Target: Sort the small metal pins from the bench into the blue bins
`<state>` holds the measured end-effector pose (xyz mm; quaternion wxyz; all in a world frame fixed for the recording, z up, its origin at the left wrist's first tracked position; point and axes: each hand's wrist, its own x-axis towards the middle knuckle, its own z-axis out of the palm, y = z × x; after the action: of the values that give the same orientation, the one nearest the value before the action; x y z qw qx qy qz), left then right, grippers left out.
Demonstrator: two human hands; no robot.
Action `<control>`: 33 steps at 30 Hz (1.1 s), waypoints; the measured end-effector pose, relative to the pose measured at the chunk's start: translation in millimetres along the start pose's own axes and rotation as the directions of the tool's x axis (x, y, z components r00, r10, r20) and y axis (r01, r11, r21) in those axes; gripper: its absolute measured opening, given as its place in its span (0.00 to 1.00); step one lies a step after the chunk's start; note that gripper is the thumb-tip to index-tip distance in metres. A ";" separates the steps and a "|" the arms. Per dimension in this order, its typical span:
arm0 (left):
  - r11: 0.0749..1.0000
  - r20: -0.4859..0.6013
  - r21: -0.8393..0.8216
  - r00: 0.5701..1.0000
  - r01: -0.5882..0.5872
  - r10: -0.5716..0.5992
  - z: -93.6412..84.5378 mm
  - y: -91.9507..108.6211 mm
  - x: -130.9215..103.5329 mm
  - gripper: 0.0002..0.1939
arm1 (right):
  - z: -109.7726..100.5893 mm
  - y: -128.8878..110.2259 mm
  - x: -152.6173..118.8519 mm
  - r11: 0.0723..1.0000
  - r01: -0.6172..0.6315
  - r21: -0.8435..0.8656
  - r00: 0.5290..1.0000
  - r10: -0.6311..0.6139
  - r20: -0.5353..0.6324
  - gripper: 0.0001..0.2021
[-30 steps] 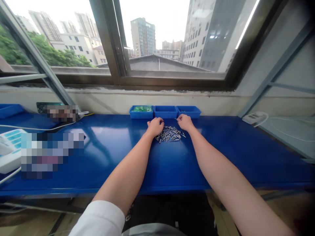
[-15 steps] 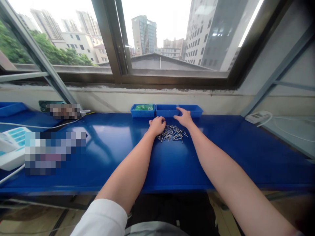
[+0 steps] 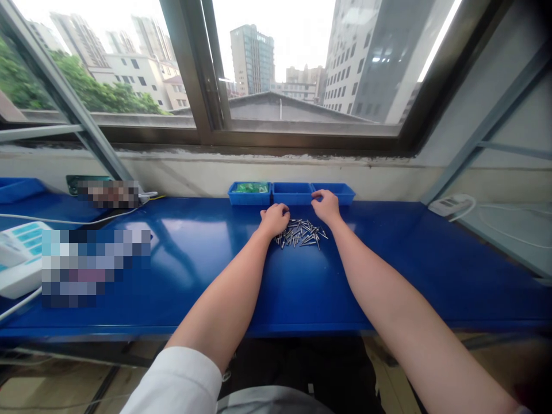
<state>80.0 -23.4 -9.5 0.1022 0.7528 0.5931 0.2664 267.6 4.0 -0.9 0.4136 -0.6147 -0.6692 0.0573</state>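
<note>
Several thin metal pieces [image 3: 304, 233] lie in a loose pile on the blue table [image 3: 207, 276]. At the pile's upper left edge rests my left hand [image 3: 275, 220], its fingers curled; what they hold, if anything, is hidden. My right hand [image 3: 326, 206] is above and right of the pile, at the front of the right blue bin [image 3: 345, 198], with thumb and fingertips drawn together. Anything between those fingertips is too small to make out. The middle blue bin [image 3: 292, 199] stands beside a left blue bin [image 3: 250, 199] that holds green packaging [image 3: 250, 188].
A white device [image 3: 23, 259] and a blurred-out object [image 3: 86, 270] are at the left. Further back are a white cable [image 3: 64, 221] and a blue tray [image 3: 19, 188]. A white power strip [image 3: 452, 206] lies at the right, near a grey metal frame [image 3: 478, 135].
My right hand's fingers have come together from a spread pose, and the hand has drawn back slightly from the middle bin. My left hand has barely moved.
</note>
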 end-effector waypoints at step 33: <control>0.999 -0.003 0.009 0.999 -0.032 0.032 0.3 -2.8 1.2 0.12 | -0.9 -27.8 -22.7 0.958 0.275 0.083 0.811 -0.277 0.516 0.06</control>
<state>78.0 -21.4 -10.8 0.0937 0.7624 0.5823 0.2664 244.3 -22.7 5.0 0.2216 -0.4714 -0.8380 0.1629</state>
